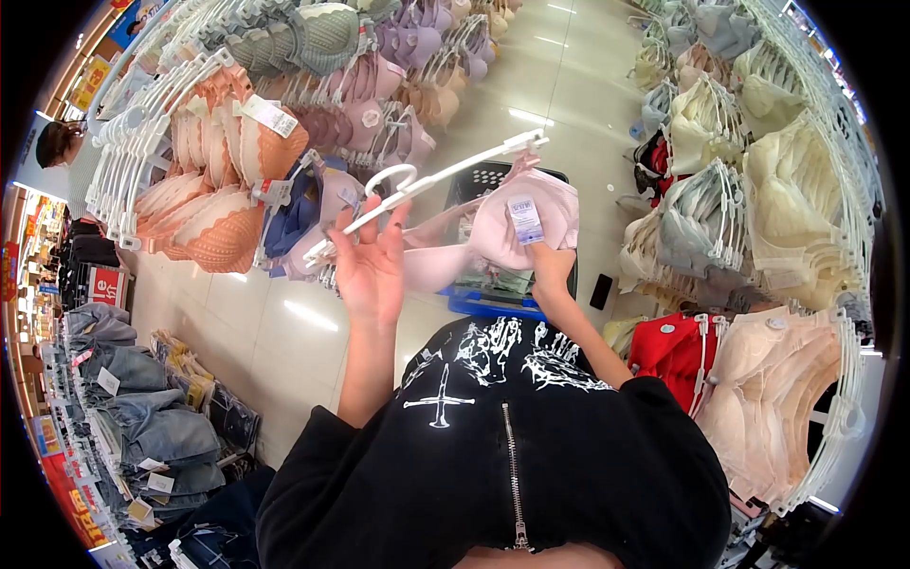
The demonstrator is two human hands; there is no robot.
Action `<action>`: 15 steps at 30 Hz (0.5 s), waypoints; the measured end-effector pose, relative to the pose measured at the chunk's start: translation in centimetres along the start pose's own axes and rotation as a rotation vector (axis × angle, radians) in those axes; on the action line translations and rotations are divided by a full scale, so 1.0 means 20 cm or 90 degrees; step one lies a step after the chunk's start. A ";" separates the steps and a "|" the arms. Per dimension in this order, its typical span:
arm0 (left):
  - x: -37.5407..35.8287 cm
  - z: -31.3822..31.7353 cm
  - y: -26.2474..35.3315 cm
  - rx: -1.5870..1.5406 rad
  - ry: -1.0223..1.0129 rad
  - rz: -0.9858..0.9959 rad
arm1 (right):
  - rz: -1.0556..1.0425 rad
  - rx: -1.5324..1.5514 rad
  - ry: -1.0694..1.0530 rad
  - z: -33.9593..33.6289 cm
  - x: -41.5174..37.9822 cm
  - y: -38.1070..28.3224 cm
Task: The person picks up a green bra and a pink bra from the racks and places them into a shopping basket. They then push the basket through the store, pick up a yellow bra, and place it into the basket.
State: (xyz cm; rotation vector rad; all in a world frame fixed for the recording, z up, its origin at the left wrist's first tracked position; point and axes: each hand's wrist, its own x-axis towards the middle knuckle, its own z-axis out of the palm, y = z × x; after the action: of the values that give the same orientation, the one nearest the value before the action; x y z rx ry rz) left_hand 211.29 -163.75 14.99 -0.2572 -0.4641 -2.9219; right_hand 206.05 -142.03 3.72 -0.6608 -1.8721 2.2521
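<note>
A pale pink bra (555,204) hangs from a white plastic hanger (455,173), held up in front of my chest. My left hand (373,266) is under the hook end of the hanger, palm up, with its fingers around the white bar. At the right cup, my right hand (552,270) pinches the lower edge of a white and blue printed tag (524,220). The tag lies on the front of the cup. Some of my right fingers are hidden behind the tag and cup.
A black basket with a blue edge (493,305) stands on the floor behind the bra. Racks of orange bras (223,228), cream bras (787,190) and a red garment (668,346) flank the aisle. Jeans (156,427) hang lower left. A person in a dark cap (57,144) is far left.
</note>
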 end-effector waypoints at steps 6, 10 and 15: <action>0.01 -0.02 0.00 0.011 0.024 0.014 | 0.039 0.050 -0.040 -0.03 0.02 0.05; 0.03 -0.01 0.04 0.054 0.049 0.051 | 0.165 0.154 -0.253 -0.10 0.00 0.04; 0.06 -0.01 0.07 0.040 0.056 0.062 | 0.100 0.184 -0.469 -0.09 -0.08 -0.09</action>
State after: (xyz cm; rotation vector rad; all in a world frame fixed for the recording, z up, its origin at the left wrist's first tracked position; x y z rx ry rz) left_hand 210.41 -165.32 15.49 -0.1382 -0.5130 -2.8053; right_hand 207.89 -140.51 5.63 0.1021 -1.6993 3.0741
